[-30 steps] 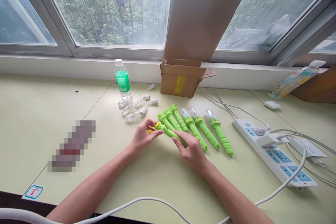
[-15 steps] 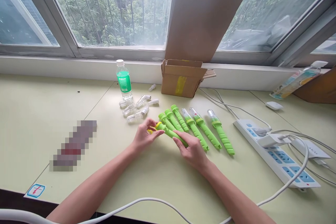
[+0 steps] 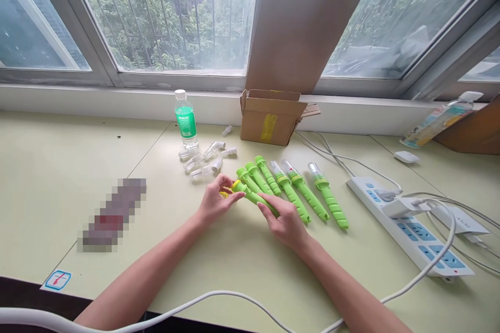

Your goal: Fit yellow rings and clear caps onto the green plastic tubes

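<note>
My right hand [image 3: 287, 221] grips a green plastic light body [image 3: 253, 196] by its lower part, holding it at a slant above the table. At its threaded head, my left hand [image 3: 219, 199] is closed with thumb and fingers around a yellow ring [image 3: 236, 186]; part of the yellow is hidden behind the fingers. Just beyond lie several bare green bodies [image 3: 265, 177] with threaded tops. To their right are three green lights [image 3: 299, 190] fitted with clear caps. Several loose clear caps [image 3: 201, 171] lie in a group beyond my left hand.
A water bottle [image 3: 186, 122] stands behind the clear caps, and an open cardboard box [image 3: 269, 119] is by the window sill. A power strip [image 3: 410, 229] with plugs and cables lies at right. A white cable [image 3: 211, 294] crosses the near edge. A blurred dark object [image 3: 113, 216] lies left.
The camera view has shifted slightly. Both hands keep their hold on the green light body and yellow ring, with hardly any visible movement.
</note>
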